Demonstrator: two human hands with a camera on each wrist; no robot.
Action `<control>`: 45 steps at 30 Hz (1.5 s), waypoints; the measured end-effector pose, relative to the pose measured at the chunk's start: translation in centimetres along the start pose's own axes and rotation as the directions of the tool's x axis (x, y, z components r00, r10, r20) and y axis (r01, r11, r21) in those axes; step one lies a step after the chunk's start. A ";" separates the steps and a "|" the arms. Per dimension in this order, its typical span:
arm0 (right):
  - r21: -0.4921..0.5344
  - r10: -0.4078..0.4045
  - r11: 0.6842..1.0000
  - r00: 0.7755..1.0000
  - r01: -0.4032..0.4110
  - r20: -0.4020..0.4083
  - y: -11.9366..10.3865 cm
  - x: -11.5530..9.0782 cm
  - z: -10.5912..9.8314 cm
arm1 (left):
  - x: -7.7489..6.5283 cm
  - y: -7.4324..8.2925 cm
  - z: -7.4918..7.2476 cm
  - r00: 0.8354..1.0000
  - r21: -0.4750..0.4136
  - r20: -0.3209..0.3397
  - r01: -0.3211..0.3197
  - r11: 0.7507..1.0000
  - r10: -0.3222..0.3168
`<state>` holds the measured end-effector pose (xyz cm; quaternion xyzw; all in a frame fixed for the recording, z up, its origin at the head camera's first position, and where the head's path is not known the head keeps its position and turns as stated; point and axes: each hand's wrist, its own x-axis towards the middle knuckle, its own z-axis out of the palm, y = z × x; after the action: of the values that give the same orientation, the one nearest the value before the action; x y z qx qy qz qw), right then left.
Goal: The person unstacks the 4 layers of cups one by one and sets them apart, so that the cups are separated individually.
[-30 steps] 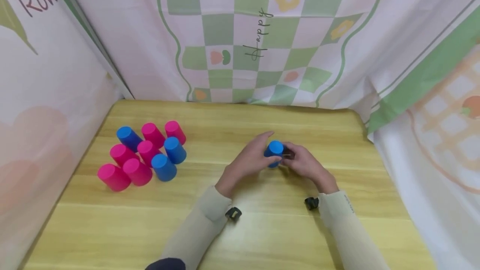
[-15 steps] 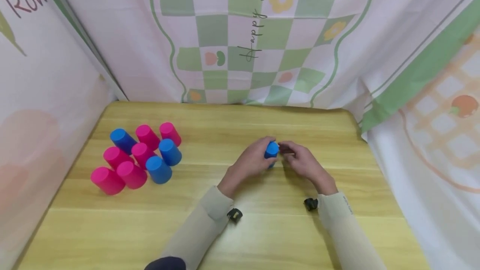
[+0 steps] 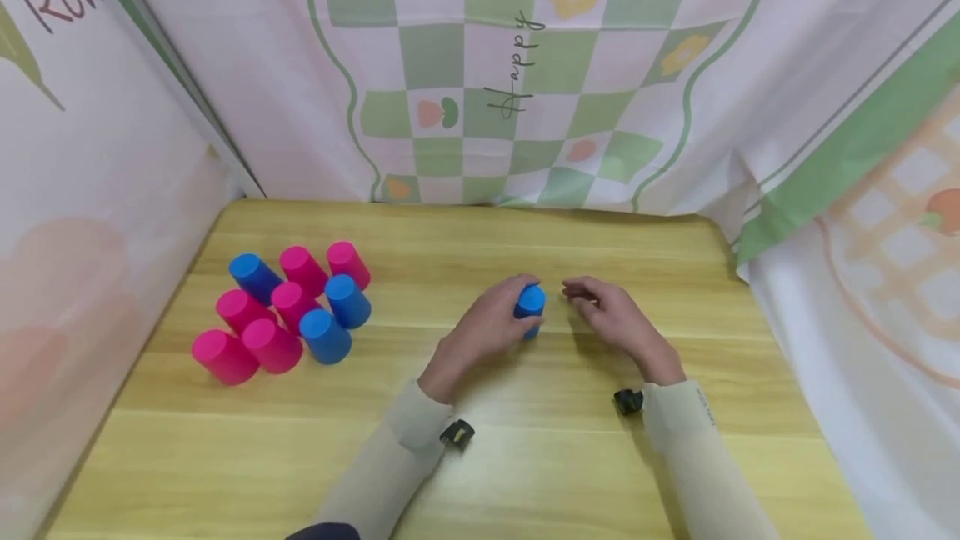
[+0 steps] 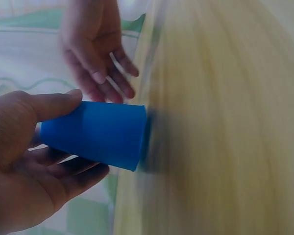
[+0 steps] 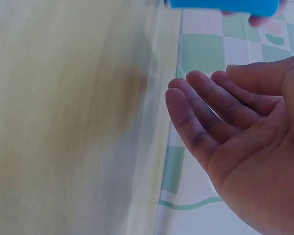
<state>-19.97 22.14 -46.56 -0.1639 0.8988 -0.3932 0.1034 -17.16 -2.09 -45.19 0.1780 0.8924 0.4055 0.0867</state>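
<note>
A blue cup (image 3: 530, 303), upside down with its closed end up, is gripped by my left hand (image 3: 487, 322), right of the table's middle. In the left wrist view the thumb lies along one side of the blue cup (image 4: 100, 132) and the fingers along the other; its wide rim is close over the table. My right hand (image 3: 617, 319) is apart from the cup, to its right. In the right wrist view the right hand (image 5: 250, 127) has relaxed fingers with nothing in them, and part of the blue cup (image 5: 225, 4) shows at the top edge.
On the left of the wooden table (image 3: 480, 473) stands a group of several upside-down cups, pink (image 3: 272, 346) and blue (image 3: 326, 337), close together. A patterned curtain (image 3: 495, 65) hangs behind the table, with white cloth (image 3: 112, 190) at the left side.
My left hand has taken the blue cup and moved it a little left. The right hand, earlier at the cup's side, has come off it, leaving a gap between them.
</note>
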 end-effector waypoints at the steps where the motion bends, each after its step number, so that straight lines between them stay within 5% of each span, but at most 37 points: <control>1: 0.002 0.001 1.000 1.000 -0.001 0.001 -0.1 0.0 0.0 | -0.4 -0.1 -0.3 1.000 -0.002 -0.001 0.003 1.000 -0.003; 11: 0.008 0.009 1.000 0.999 -0.009 0.032 -0.4 -0.1 0.2 | -5.2 -1.3 -3.5 0.993 -0.081 -0.019 0.114 0.990 -0.116; 21: 0.006 0.033 0.999 0.998 -0.033 0.054 -0.6 0.0 0.5 | -9.9 -2.2 -6.5 0.962 -0.108 -0.057 0.260 0.960 -0.267; 32: -0.021 0.040 0.999 0.997 -0.039 0.072 -0.7 0.1 1.0 | -16.6 -4.4 -9.7 0.917 -0.076 -0.129 0.369 0.926 -0.376; 39: -0.037 0.041 0.999 0.997 -0.038 0.072 -0.9 0.1 1.1 | -19.6 -5.7 -11.7 0.894 -0.064 -0.140 0.420 0.905 -0.425; 45: -0.071 0.020 0.997 0.998 -0.016 0.058 -0.9 0.3 1.1 | -22.0 -6.7 -13.4 0.851 -0.082 -0.168 0.490 0.868 -0.497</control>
<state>-19.72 20.72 -46.67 -0.1709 0.9101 -0.3554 0.1272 -2.56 -24.00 -41.22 -0.0966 0.9048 0.4004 0.1083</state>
